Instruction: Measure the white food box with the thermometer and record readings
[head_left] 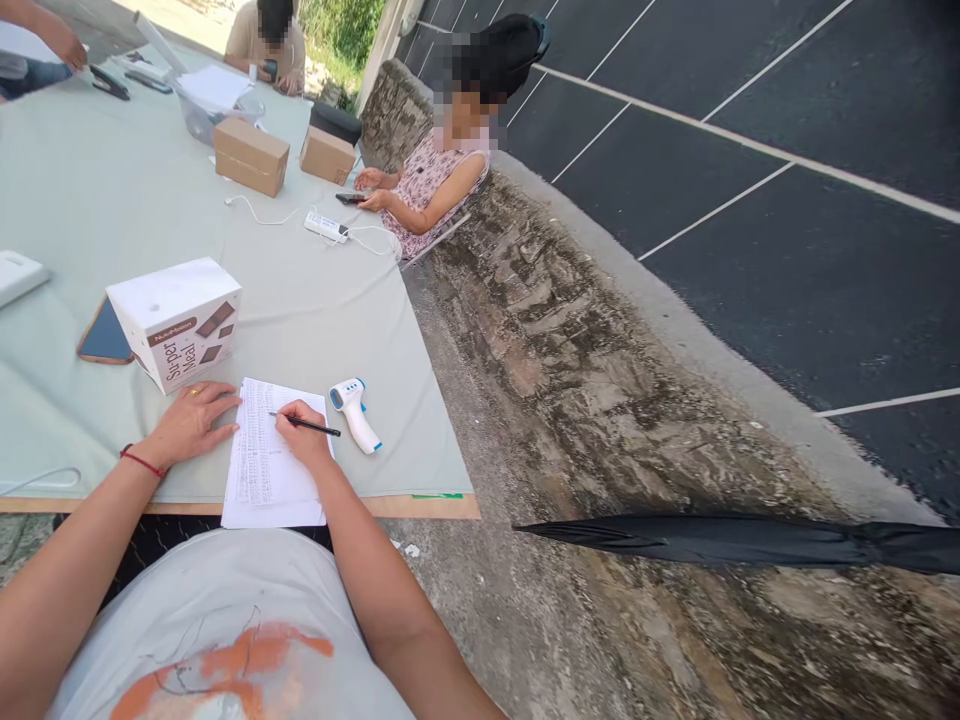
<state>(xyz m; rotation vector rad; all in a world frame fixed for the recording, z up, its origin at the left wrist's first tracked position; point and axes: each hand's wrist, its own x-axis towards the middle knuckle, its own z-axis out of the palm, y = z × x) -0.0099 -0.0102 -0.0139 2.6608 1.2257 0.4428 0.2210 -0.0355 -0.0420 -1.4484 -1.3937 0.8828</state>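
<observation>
White shirt with an orange print (225,640), nearest the lens, below two bare forearms reaching onto the table (112,200), which is covered in pale green cloth. Right hand (304,432) clenched on a black pen (306,425), tip on the printed sheet (266,460) at the table's near edge; left hand (191,420) released, flat, fingers touching the sheet's left margin. Adjacent: white carton (180,320) just beyond the left hand, phone (103,335) beside it, infrared thermometer (354,412) just right of the sheet.

Black pen (311,426) tilted on printed sheet (264,470) (table edge).
</observation>
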